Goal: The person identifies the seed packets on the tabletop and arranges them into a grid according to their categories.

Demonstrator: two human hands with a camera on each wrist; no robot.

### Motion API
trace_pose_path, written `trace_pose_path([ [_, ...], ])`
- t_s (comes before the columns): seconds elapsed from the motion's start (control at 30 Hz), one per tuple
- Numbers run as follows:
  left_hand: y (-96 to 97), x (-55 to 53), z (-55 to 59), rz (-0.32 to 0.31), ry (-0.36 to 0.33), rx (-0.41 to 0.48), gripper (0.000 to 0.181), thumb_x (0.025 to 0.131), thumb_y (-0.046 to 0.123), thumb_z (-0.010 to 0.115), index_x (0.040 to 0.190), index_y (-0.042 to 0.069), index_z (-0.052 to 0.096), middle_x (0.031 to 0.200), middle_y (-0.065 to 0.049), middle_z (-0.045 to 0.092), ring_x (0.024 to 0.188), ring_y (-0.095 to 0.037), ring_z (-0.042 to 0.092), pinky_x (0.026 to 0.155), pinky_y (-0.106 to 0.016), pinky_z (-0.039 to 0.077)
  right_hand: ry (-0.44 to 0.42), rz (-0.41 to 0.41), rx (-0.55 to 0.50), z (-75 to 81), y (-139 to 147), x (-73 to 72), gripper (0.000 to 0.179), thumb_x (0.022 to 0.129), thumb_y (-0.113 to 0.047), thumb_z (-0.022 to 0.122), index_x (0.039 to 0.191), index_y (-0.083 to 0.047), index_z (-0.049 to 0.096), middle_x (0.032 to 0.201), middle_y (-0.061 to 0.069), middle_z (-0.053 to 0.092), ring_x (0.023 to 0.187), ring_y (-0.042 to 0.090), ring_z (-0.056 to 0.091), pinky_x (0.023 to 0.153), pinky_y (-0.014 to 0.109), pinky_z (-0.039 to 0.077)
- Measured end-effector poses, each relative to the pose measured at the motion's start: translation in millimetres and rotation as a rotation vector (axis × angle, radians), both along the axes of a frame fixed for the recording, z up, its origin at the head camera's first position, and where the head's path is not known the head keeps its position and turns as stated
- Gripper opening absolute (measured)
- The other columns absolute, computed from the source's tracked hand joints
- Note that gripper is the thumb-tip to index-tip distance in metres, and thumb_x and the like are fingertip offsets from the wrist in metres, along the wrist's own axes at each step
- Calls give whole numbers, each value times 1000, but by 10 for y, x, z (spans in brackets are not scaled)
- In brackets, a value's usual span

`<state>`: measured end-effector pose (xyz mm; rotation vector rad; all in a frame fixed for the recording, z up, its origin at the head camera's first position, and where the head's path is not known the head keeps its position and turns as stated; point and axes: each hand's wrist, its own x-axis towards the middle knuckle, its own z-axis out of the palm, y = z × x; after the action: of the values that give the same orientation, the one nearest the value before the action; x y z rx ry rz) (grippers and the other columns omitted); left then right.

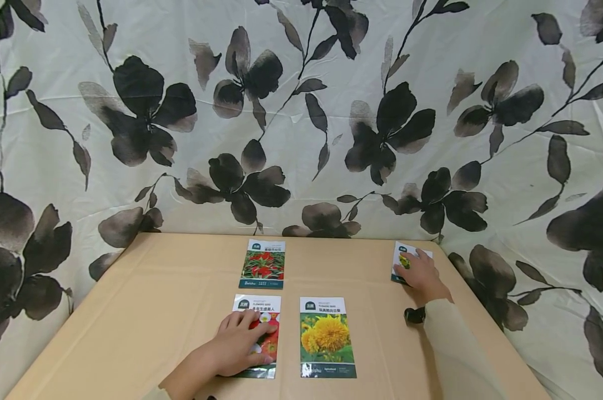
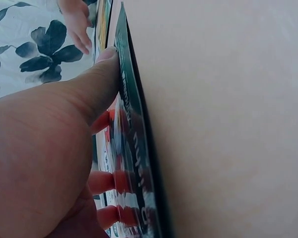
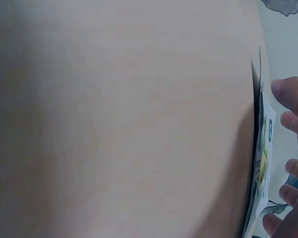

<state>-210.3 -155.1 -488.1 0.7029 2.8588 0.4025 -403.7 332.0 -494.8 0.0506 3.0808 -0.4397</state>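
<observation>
We're likely arranging: flat-fingered left hand [image 1: 239, 344] on near-left packet [image 1: 270, 345], loose right hand [image 1: 422, 276] over far-right packet [image 1: 400, 255]; next needs gentle squaring.

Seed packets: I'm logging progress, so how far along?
Looks done: the back red packet and front yellow packet lie untouched. In hand: the left hand touches the front red packet; the right hand is over the corner packet. Possibly remaining: those two, hands not yet clear.
</observation>
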Motion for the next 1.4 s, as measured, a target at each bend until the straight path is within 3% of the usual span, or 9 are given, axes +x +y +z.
trace_pose_path([
  [0.7,-7,-5,-11,-7,1,10,65,78,72,51,133,38,49,138,-10,39,121,-36,31,99,-65,21,-105,-14,37,28,-12,-50,67,94,-53,40,147,-11,31,146,32,19,132,53,18,94,72,24],
  [1.1,-21,-17,-18,0,6,-9,65,78,72,51,133,38,48,138,-10,39,120,-35,32,99,-65,22,-159,-23,32,134,-100,47,68,95,-53,41,148,-12,28,143,34,19,130,54,18,96,72,23],
  [1.4,-5,-6,4,-7,-6,6,65,78,72,51,134,39,48,139,-10,38,122,-36,31,98,-65,22,-152,-6,23,84,-72,20,70,94,-55,41,146,-10,30,145,33,18,130,55,16,95,74,20],
])
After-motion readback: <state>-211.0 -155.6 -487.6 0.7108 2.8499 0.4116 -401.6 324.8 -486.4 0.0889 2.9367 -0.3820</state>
